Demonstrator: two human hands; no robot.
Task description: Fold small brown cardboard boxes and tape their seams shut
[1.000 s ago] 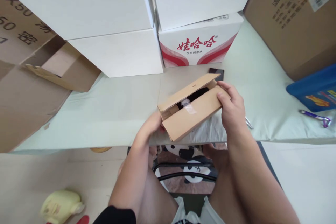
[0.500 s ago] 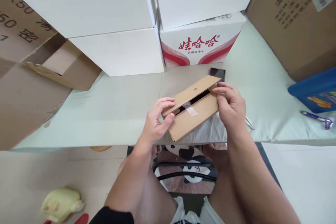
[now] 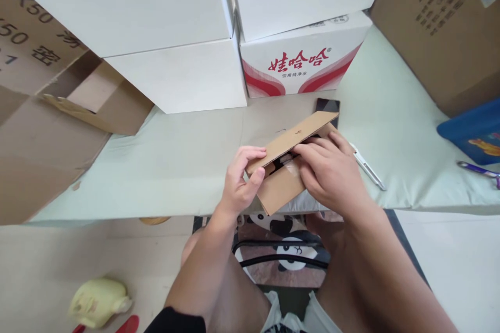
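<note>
A small brown cardboard box [image 3: 278,195] is held tilted at the front edge of the table, its lid flap [image 3: 292,138] partly raised. Through the gap shows a dark inside, and a strip of clear tape [image 3: 289,167] clings to the front panel. My left hand [image 3: 242,179] grips the box's left end, fingers on the flap and thumb at the front. On the right side, my right hand [image 3: 330,171] holds the box with its fingers reaching into the gap under the flap; some fingertips are hidden.
A dark phone [image 3: 327,105] lies behind the box, and a slim white cutter-like tool [image 3: 369,169] lies to the right. White cartons [image 3: 175,80] and a printed water carton [image 3: 300,70] stand at the back. Large brown cartons [image 3: 414,26] flank the table; a blue container [image 3: 464,127] is at right.
My right hand has moved left from the box's right corner, and its fingers have gone into the gap under the flap. My left hand keeps its grip on the left end.
</note>
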